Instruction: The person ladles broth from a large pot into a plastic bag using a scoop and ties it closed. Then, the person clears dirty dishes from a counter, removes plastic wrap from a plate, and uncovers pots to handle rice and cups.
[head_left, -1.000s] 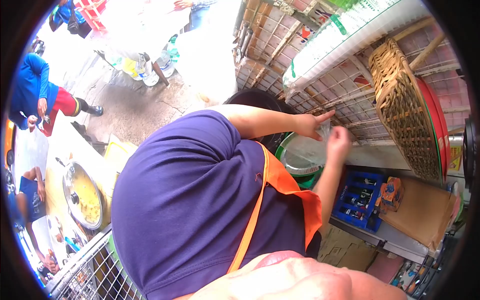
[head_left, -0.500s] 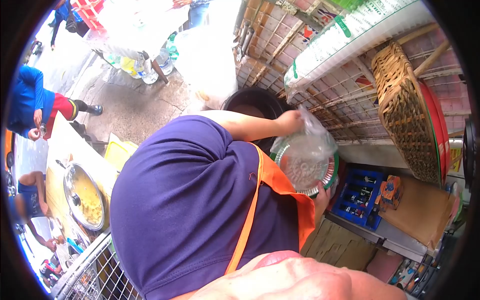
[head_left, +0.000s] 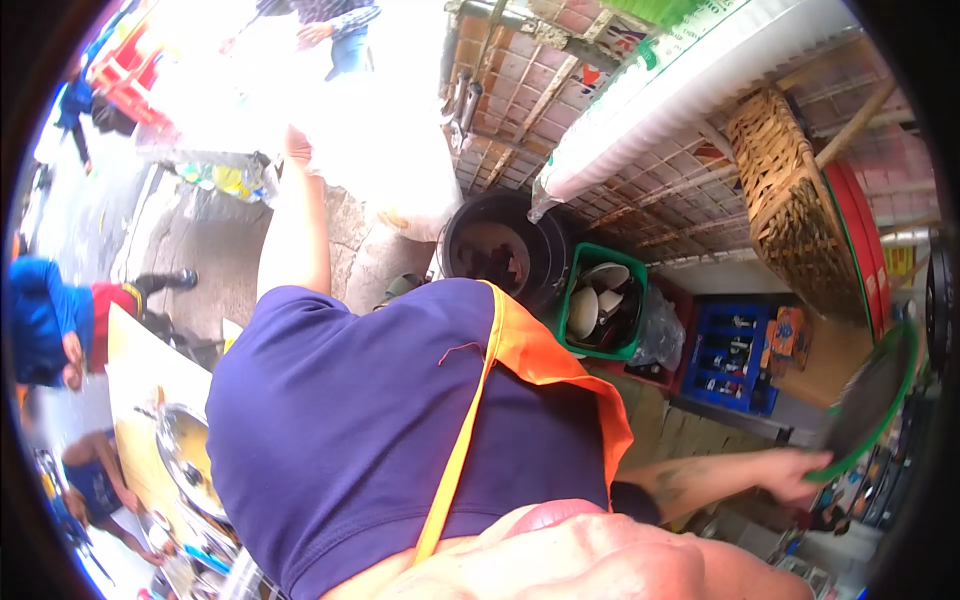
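Note:
My right hand [head_left: 795,472], stretched out to the right, is closed on the edge of a round, shallow tray-like thing [head_left: 872,405] with a green rim and a dark grey face; motion blurs it, so I cannot tell whether it is a tray or a lid. My left hand [head_left: 298,145] reaches out at the upper left, in front of a glaring white surface. Glare washes out its fingers, and nothing shows clearly in it. Below my chest, a green tub [head_left: 575,333] holds white bowls or dishes.
A black bucket [head_left: 452,248] with dark contents stands beside the tub. There is a blue bottle crate [head_left: 690,375], and a wicker basket [head_left: 765,150] hangs on the wire wall. At left are a lidded pan [head_left: 180,445] and a person in blue [head_left: 40,310].
My left hand has left the clear plastic bag and swung to the upper left. My right hand has carried the green-rimmed round thing far right, uncovering the tub of dishes.

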